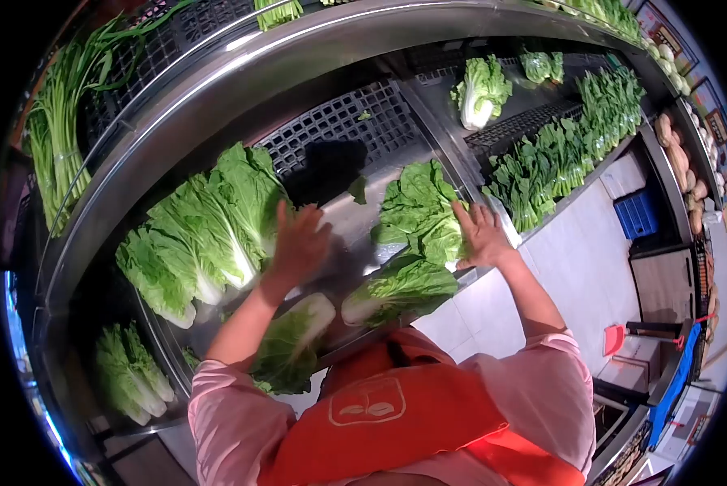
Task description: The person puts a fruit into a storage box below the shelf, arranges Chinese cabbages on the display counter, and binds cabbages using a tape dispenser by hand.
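Observation:
My left hand hovers slightly blurred over the metal shelf with its fingers apart, holding nothing. It is nearest to a row of leafy Chinese cabbages, whose white stem ends point toward me. The spread fingers of my right hand lie at the right side of another leafy cabbage, touching its edge. Just below that one, a further cabbage lies on its side near the shelf's front. Under my left forearm is one more cabbage, partly covered by the arm.
A black plastic grid lines the back of the shelf. Bundled dark leafy greens stand to the right, with a single cabbage behind. More cabbages lie at lower left. A blue crate sits near the tiled floor.

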The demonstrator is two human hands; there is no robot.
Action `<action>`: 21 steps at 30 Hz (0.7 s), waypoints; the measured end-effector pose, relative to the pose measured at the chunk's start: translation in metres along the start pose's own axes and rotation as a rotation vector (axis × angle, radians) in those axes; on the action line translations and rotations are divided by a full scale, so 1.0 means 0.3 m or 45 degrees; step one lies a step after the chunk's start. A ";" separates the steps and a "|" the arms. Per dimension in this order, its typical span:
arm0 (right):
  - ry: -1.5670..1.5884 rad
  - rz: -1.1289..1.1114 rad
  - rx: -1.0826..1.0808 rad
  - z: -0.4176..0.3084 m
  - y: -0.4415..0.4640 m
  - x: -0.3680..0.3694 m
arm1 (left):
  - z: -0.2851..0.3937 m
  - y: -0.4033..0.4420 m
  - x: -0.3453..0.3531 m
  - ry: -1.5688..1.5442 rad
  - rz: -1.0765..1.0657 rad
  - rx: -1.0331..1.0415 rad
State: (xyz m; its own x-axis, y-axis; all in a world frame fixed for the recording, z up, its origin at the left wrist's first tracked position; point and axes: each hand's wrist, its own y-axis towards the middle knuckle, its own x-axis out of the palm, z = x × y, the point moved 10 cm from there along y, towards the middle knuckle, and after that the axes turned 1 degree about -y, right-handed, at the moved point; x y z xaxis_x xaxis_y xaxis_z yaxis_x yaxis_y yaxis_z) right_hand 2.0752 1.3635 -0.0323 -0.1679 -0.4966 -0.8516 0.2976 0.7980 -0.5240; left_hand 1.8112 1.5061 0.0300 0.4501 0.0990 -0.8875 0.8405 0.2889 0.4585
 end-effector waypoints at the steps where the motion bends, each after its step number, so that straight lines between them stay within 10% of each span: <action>1: 0.000 -0.010 -0.036 -0.012 0.020 0.031 | 0.032 0.025 0.007 0.003 0.003 0.028; 7: 0.275 0.103 -0.106 0.043 0.062 0.020 | 0.048 0.038 0.015 0.001 -0.149 -0.111; 12: 1.083 0.047 -0.404 0.069 0.081 -0.137 | -0.021 -0.030 -0.028 -0.084 -0.143 -0.305; 17: 2.380 -0.497 -0.037 0.082 0.069 -0.131 | -0.051 -0.098 -0.081 -0.182 -0.111 -0.468; 21: 2.826 -0.166 -0.295 0.000 0.084 -0.269 | -0.045 -0.134 -0.118 -0.170 -0.105 -0.499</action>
State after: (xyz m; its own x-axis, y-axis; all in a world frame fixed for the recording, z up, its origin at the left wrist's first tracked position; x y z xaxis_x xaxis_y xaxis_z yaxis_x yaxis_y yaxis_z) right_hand 2.0963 1.4237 0.0231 -0.6878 0.3915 0.6112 0.1462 0.8995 -0.4117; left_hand 1.7574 1.5040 0.0425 0.4431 -0.0564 -0.8947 0.7083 0.6338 0.3109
